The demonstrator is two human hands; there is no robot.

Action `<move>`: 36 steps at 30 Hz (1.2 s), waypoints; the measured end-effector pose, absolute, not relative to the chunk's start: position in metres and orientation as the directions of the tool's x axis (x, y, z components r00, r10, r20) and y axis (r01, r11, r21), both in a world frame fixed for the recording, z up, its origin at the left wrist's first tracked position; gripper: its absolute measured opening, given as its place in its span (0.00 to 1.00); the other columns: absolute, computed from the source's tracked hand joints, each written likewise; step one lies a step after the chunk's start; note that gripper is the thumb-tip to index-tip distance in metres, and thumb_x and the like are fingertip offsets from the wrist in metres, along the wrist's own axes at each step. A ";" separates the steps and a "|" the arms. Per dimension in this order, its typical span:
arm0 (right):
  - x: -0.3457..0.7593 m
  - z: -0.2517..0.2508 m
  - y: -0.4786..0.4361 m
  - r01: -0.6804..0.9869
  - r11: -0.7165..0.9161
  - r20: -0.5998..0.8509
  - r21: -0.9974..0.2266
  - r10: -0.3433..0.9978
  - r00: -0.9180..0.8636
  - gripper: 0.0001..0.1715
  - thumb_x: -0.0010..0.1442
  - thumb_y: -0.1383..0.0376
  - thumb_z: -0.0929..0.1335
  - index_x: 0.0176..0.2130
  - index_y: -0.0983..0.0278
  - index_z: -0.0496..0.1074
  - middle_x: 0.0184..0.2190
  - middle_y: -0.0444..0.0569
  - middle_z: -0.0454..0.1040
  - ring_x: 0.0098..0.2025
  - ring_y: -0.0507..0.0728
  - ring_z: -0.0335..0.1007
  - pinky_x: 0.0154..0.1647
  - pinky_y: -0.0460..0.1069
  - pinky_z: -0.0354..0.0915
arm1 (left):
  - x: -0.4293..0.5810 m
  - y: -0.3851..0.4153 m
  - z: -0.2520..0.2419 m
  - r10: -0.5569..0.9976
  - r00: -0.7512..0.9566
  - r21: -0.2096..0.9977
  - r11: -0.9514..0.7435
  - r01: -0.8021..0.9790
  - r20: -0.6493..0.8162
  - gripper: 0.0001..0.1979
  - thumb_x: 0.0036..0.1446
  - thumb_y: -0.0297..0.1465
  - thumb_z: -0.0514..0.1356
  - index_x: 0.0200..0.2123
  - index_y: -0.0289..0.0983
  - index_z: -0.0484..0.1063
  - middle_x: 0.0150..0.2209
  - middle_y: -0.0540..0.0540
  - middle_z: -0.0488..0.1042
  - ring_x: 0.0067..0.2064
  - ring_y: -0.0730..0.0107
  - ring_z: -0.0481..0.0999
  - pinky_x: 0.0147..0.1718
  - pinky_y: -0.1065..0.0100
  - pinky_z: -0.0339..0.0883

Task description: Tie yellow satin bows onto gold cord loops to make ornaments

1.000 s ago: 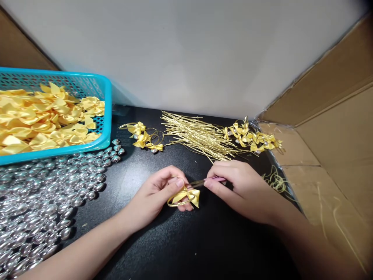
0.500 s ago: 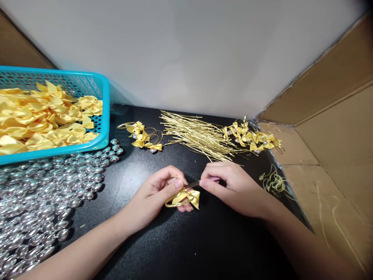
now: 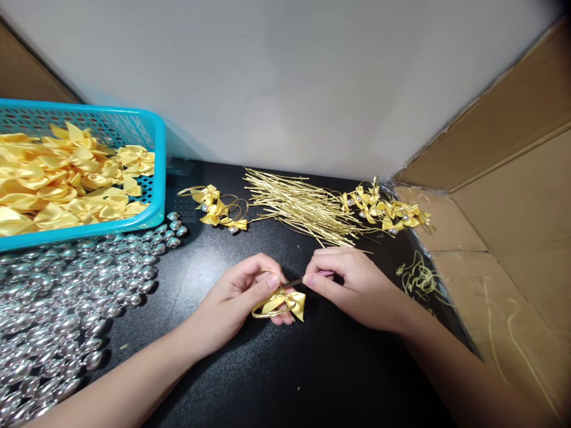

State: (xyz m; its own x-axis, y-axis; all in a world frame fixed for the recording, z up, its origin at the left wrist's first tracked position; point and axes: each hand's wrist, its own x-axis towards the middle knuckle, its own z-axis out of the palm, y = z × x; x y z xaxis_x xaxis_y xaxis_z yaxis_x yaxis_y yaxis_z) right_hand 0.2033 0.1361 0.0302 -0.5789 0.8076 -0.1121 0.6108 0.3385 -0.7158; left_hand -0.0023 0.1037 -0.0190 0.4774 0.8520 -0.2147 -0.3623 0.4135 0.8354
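Observation:
My left hand pinches a yellow satin bow with a gold wire loop hanging from it, low over the black table. My right hand is closed in a pinch on the end of a thin gold wire that runs from the bow to its fingertips. Both hands are close together, fingertips a few centimetres apart.
A turquoise basket of yellow bows stands at the left. Silver heart beads lie spread below it. A bundle of gold wires lies at the back, finished bows left of it and more bows right. A cardboard box fills the right.
My right hand has slid left toward the bow, shortening the wire between the hands. The left hand has hardly moved.

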 end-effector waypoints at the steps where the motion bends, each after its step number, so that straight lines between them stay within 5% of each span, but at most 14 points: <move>1: 0.203 0.030 0.136 0.611 0.338 -0.113 -0.716 0.807 -0.579 0.14 0.64 0.65 0.66 0.26 0.65 0.72 0.25 0.40 0.69 0.28 0.47 0.63 0.32 0.44 0.56 | -0.002 0.104 -0.019 0.852 0.478 0.836 0.413 -0.363 -0.213 0.11 0.59 0.38 0.64 0.33 0.36 0.71 0.29 0.48 0.82 0.28 0.71 0.82 0.27 0.75 0.76; 20: 0.201 0.030 0.135 0.647 0.378 -0.077 -0.662 0.825 -0.561 0.12 0.63 0.64 0.67 0.27 0.63 0.71 0.26 0.41 0.72 0.32 0.51 0.65 0.37 0.48 0.56 | -0.002 0.102 -0.020 0.848 0.490 0.826 0.417 -0.380 -0.202 0.10 0.59 0.37 0.64 0.33 0.37 0.71 0.31 0.49 0.82 0.29 0.70 0.83 0.29 0.74 0.75; 29: 0.227 0.026 0.154 0.635 0.319 -0.069 -0.703 0.859 -0.508 0.08 0.65 0.61 0.65 0.41 0.62 0.71 0.40 0.48 0.76 0.40 0.55 0.72 0.41 0.50 0.65 | -0.003 0.102 -0.021 0.880 0.411 0.847 0.394 -0.357 -0.236 0.11 0.58 0.39 0.64 0.34 0.38 0.70 0.32 0.50 0.81 0.30 0.69 0.82 0.30 0.70 0.75; 36: 0.236 -0.006 0.171 0.800 0.373 0.160 -0.469 0.927 -0.339 0.04 0.64 0.65 0.67 0.39 0.64 0.67 0.39 0.53 0.73 0.43 0.61 0.68 0.45 0.55 0.64 | -0.001 0.099 -0.023 0.925 0.328 0.895 0.304 -0.327 -0.194 0.09 0.60 0.38 0.62 0.34 0.38 0.70 0.32 0.50 0.81 0.31 0.69 0.82 0.31 0.71 0.74</move>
